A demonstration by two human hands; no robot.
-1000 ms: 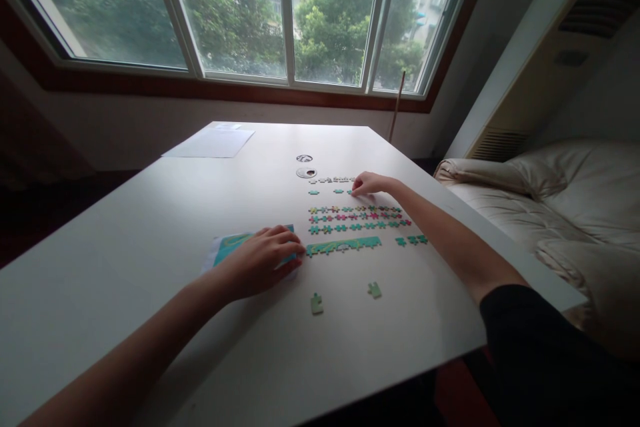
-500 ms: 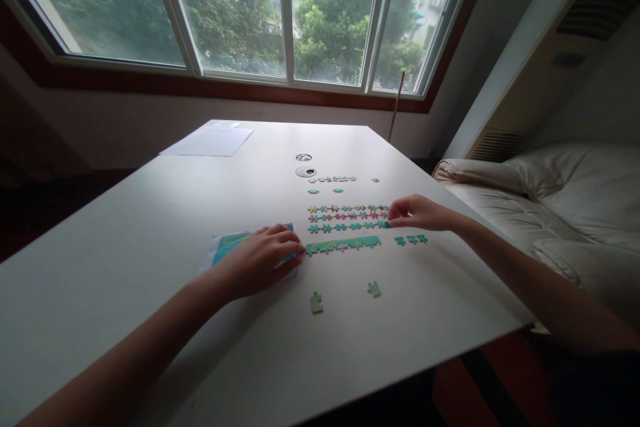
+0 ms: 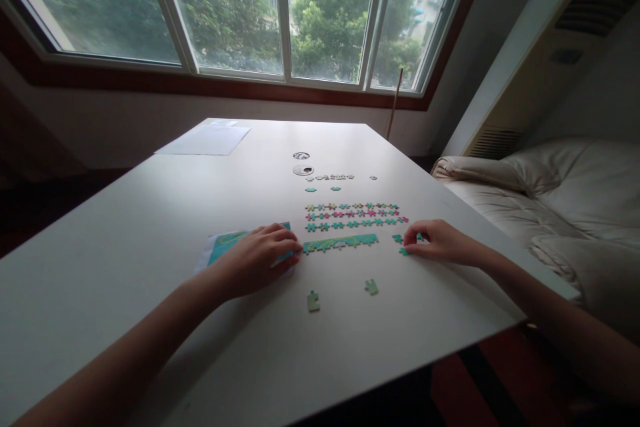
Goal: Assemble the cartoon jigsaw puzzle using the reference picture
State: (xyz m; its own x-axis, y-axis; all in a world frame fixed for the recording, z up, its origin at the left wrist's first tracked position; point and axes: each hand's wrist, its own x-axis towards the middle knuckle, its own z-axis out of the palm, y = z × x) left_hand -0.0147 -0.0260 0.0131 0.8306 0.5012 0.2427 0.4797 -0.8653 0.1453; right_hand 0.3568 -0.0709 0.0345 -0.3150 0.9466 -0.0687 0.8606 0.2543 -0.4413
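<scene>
My left hand [image 3: 265,250] lies with its fingers stretched over a blue-green picture sheet [image 3: 225,245], covering much of it. Its fingertips are beside the left end of a joined strip of green puzzle pieces [image 3: 343,242]. At the right, my right hand [image 3: 435,240] pinches a small green puzzle piece [image 3: 403,251] between thumb and fingertips, low over the table. Another green puzzle piece [image 3: 397,238] lies just beside these fingers, and more are partly hidden behind them. Beyond the strip, several loose pieces form rows, among them a pink-and-green row [image 3: 350,213].
Two pale green pieces, one [image 3: 313,301] at left and one [image 3: 371,287] at right, lie on the near side of the white table [image 3: 250,360]. Farther back are two round flat pieces [image 3: 303,170] and white paper [image 3: 205,140]. A pale sofa [image 3: 500,193] stands at the right.
My right hand has moved from the right end of the green row towards me and rightward, to the separate green pieces, with a green piece in its pinch. My left hand has stayed in place.
</scene>
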